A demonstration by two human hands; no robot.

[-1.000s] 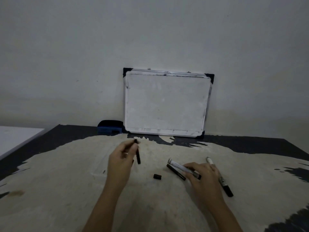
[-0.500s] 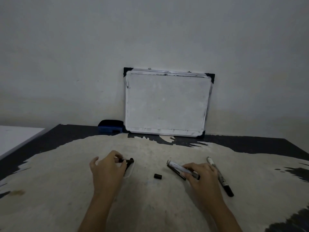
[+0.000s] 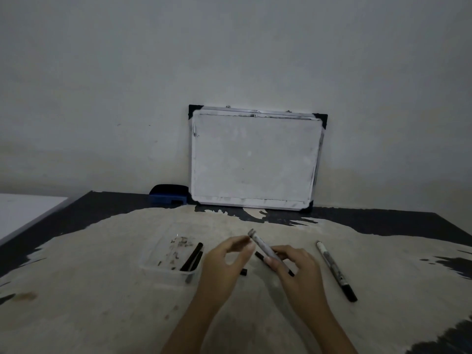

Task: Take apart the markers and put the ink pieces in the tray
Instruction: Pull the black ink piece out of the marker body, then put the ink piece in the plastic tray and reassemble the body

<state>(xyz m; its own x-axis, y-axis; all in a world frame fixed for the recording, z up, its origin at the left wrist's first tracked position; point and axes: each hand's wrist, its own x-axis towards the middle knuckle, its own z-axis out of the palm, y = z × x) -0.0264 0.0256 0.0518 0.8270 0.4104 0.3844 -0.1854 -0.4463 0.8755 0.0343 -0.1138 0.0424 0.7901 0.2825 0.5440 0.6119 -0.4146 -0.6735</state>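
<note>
Two ink pieces (image 3: 192, 257) now lying in the tray (image 3: 153, 267), left hand (image 3: 224, 261) having left it, open and empty, reaching right, right hand (image 3: 296, 267) lifting, gripping marker (image 3: 265, 249), another marker (image 3: 334, 270) lying far right.

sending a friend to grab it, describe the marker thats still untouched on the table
Start at the whiteboard leaning on the wall, then come down to the table in front of it. The marker lies alone right of the right hand, whole, with a black end nearest the person, unlike the barrel that hand holds.
</note>
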